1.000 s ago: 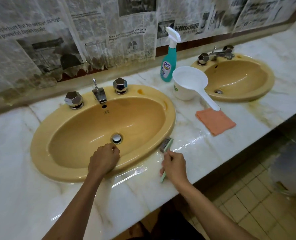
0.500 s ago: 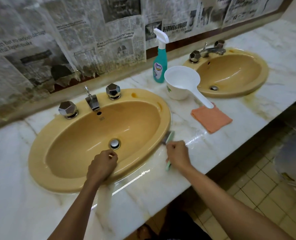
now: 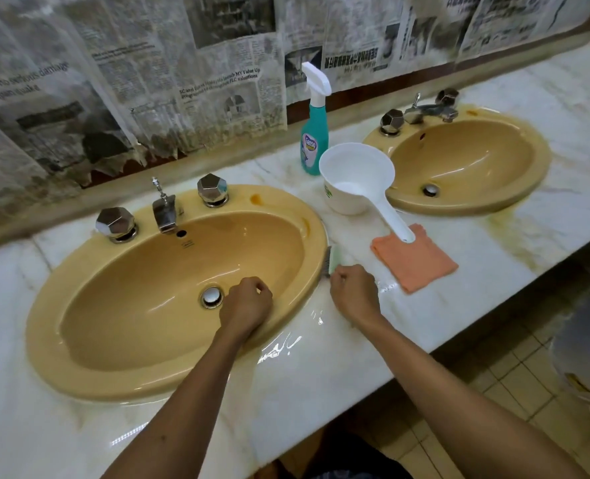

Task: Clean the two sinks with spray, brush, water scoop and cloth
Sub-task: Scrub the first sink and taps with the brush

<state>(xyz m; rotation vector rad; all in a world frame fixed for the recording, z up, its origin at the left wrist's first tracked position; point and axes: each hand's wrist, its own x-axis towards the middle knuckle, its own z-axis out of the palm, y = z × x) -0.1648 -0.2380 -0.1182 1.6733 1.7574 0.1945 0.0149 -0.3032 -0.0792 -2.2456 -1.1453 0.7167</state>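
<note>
Two yellow sinks sit in a white marble counter (image 3: 321, 368): the near sink (image 3: 120, 340) at left, the far sink (image 3: 487, 198) at right. My right hand (image 3: 354, 295) grips a green brush (image 3: 333, 260), whose bristles press against the near sink's right rim. My left hand (image 3: 246, 305) is curled in a fist on the sink's front inner wall, beside the drain (image 3: 212, 296); nothing shows in it. Between the sinks stand a teal spray bottle (image 3: 314, 140) and a white water scoop (image 3: 355, 178). The scoop's handle lies over an orange cloth (image 3: 418, 264).
Chrome taps and knobs (image 3: 163, 212) stand at the back of each sink. Newspaper covers the wall behind. The counter is wet near the brush, with rust stains around the far sink. A white bin (image 3: 587, 350) stands on the tiled floor at right.
My right hand has slid the brush further up along the near sink's right rim. My left hand stays by the drain. The camera has shifted a little.
</note>
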